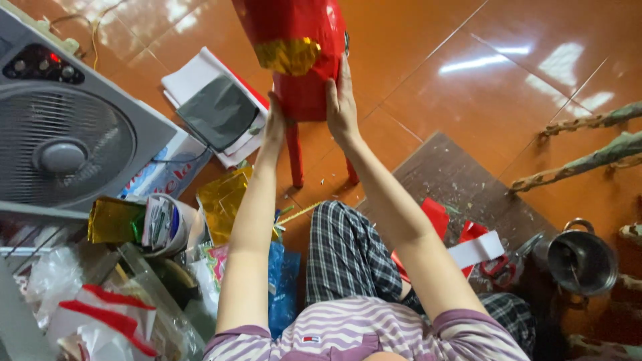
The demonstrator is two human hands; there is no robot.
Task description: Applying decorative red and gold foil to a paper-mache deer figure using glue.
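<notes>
Head view: both hands pressed flat, fingers extended, on the red glossy paper-covered figure with gold foil patch [294, 47] standing on thin red legs on the orange tiled floor [468, 60], far centre — left hand [275, 127] on its left side, right hand [341, 107] on its right; grey box fan [63, 144] at left.

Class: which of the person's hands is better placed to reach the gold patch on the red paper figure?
Probably the left hand: it rests on the red paper figure directly under the gold patch, while the right hand lies flat on the far side.
</notes>
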